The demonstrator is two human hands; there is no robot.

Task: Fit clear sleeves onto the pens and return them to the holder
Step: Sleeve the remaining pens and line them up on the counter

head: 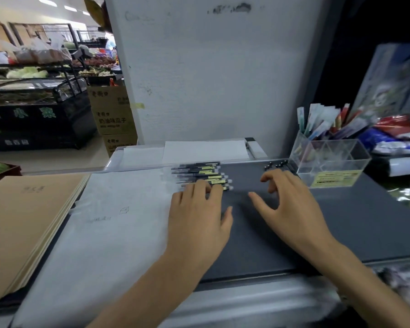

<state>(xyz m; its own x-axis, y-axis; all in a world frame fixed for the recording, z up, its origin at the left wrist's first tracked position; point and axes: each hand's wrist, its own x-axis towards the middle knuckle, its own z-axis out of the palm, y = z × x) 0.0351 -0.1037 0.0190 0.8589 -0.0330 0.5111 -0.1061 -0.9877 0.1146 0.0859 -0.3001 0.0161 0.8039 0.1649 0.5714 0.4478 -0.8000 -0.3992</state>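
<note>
Mid-frame, the pens [200, 175] lie bunched under the left hand [197, 217], fingers spread flat; the right hand [286, 201] hovers loosely open, empty; light, slick, roll-prone, best pinched mid-barrel

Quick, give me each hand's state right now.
Left hand: open, fingertips resting on the pens, gripping none.
Right hand: open, fingers curled, holding nothing.
</note>
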